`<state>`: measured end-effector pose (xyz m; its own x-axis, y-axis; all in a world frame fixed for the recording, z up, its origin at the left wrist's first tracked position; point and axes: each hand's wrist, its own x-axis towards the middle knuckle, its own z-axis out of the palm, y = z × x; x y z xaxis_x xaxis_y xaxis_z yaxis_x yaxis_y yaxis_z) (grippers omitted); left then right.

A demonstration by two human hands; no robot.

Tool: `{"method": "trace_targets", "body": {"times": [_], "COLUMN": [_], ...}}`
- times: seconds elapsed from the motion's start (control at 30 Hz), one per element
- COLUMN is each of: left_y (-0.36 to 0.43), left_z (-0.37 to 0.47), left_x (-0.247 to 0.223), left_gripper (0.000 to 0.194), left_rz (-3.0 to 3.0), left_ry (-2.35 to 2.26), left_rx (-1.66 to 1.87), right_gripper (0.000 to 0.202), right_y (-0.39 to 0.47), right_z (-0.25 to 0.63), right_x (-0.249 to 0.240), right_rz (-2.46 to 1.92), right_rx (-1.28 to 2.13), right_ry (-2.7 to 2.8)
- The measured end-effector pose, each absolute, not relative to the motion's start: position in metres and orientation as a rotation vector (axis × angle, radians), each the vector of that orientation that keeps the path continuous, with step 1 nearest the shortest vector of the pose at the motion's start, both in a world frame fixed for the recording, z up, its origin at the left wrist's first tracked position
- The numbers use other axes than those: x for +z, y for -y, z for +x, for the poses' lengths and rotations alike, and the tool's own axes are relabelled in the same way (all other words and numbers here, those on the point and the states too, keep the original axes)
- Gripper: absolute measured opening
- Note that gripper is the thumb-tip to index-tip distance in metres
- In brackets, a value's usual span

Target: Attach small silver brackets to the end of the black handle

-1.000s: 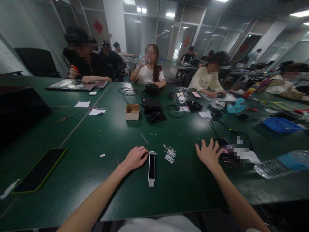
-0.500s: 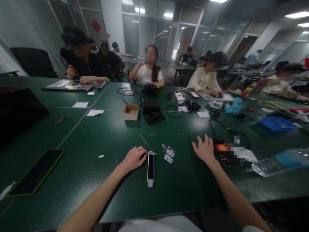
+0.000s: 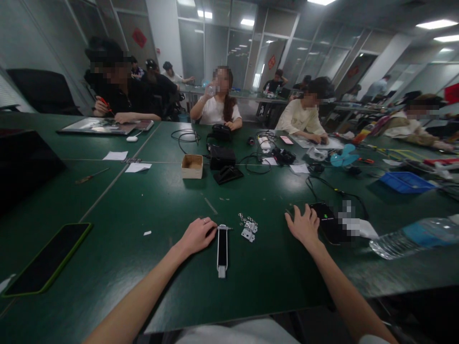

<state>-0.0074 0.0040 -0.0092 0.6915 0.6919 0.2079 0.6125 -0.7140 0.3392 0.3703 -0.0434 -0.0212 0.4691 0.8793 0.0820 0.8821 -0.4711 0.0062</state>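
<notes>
My left hand point(image 3: 196, 236) lies palm down on the green table, fingers loosely bent, not wrapped around anything visible. Its fingertips reach the upper left end of a long narrow device point(image 3: 222, 249) with a white frame and black face; whether they touch it is unclear. To the right of the device sit small metal plates point(image 3: 248, 234) and several small nuts or rings point(image 3: 246, 219). My right hand point(image 3: 304, 225) rests open with spread fingers, beside a black phone point(image 3: 324, 223) whose dark screen shows a small green mark.
A clear water bottle point(image 3: 412, 239) lies at the right, near white tissue point(image 3: 364, 229). A green-edged phone point(image 3: 48, 260) is at the left. Farther back are a small cardboard box point(image 3: 192, 173), a black stand point(image 3: 228, 175), cables and a blue tray point(image 3: 407, 183). Co-workers sit across the table.
The phone's screen by my right hand has gone from an orange picture to dark with a green mark. Both hands keep their places; the view has shifted slightly.
</notes>
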Motion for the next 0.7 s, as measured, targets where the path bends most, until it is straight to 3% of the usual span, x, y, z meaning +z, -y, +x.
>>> {"method": "trace_targets", "body": {"times": [0.7], "left_y": [-0.0046], "left_z": [-0.0075], "left_x": [-0.012], "left_gripper": [0.022], "left_rz": [2.652], "left_ry": [-1.043], "left_rx": [0.479], "right_gripper": [0.057], "right_y": [0.0451], "right_z": [0.3696], "right_x": [-0.0209], "right_rz": [-2.629], "right_rx": [-0.209], "right_ry": [1.643]}}
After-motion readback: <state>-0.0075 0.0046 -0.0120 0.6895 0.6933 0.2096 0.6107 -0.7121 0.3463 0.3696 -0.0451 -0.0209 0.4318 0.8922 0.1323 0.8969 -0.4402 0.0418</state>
